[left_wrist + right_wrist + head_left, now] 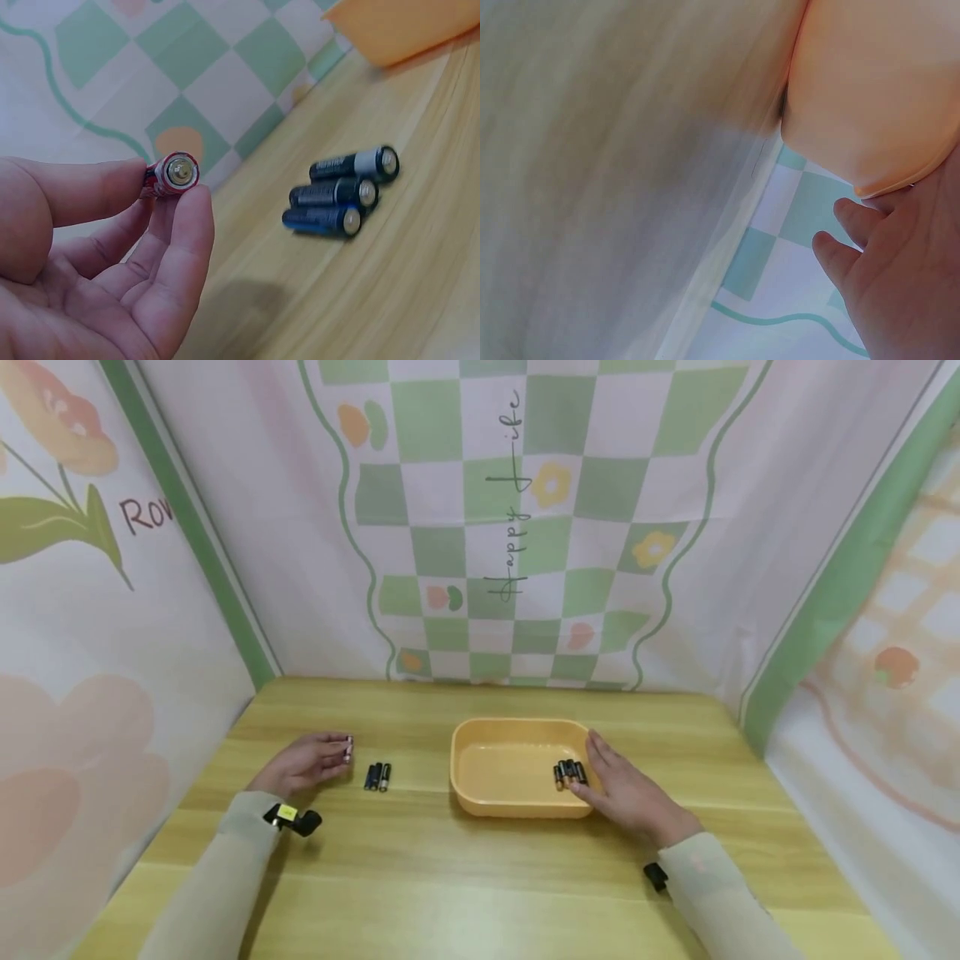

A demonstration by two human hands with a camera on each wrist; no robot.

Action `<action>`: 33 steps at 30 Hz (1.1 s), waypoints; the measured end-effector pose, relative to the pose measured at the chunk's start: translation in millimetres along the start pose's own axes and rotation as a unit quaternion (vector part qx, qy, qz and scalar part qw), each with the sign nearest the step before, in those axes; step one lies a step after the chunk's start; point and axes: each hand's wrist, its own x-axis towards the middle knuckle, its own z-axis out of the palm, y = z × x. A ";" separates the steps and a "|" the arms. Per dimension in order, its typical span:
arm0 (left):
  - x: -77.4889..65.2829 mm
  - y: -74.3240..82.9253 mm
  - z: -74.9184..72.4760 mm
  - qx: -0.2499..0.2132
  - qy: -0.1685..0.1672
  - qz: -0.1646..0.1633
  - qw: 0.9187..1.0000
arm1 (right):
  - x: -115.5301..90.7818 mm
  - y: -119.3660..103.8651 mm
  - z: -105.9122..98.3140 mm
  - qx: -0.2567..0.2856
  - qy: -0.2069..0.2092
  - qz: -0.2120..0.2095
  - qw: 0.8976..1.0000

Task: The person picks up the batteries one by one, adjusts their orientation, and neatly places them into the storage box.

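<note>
While your left hand (303, 767) pinches one red battery (163, 178) between thumb and fingertips, its grip is only battery-wide. You have the battery up off the table (450, 885), button end facing the left wrist camera.

Your right hand (630, 793) is at the right end of the yellow tray (480, 807). Fingers are nearly straight, pointing along the rim toward the far corner; thumb is held apart from them, over the near part of that end. In the right wrist view your hand meets the rim and two fingertips reach past it. Can't tell how hard you press.

Just right of your left hand, three batteries (377, 777) lie side by side on the table: one blue, one dark, one black with a silver band. You have them between the left hand and the tray, nearer the hand.

Inside the tray, near your right thumb, black-and-copper batteries (567, 774) lie in a row; four are visible.

Further out, your sleeves (217, 881) are pale, with a black strap (303, 823) at the left wrist carrying a yellow label (287, 812). Behind the table, facing you, a cloth (491, 485) hangs with green-and-white checks and "Happy Life" printed sideways.
</note>
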 end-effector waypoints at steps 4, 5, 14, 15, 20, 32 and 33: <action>-1.4 4.8 5.7 -0.009 -0.012 0.000 1.000 | -0.6 0.1 0.3 -0.010 0.010 -0.006 1.000; -1.3 6.1 7.5 -0.008 -0.015 0.002 1.000 | -0.9 0.5 0.3 -0.013 0.012 -0.006 1.000; -2.6 18.3 26.2 0.010 -0.038 0.029 0.999 | -1.0 1.4 -0.9 -0.020 0.004 -0.009 1.000; -3.0 19.3 28.4 0.008 -0.040 0.032 0.999 | -1.2 1.3 -0.5 -0.022 0.005 -0.010 1.000; -3.6 23.6 39.5 0.006 -0.049 0.040 0.998 | -1.8 1.9 1.6 -0.031 0.007 -0.015 0.999; 1.4 32.7 60.8 -0.015 -0.060 0.040 0.997 | -1.7 2.0 1.2 -0.034 0.009 -0.017 0.999; 2.0 33.2 61.9 -0.017 -0.061 0.039 0.997 | -1.6 1.8 1.4 -0.033 0.010 -0.018 0.999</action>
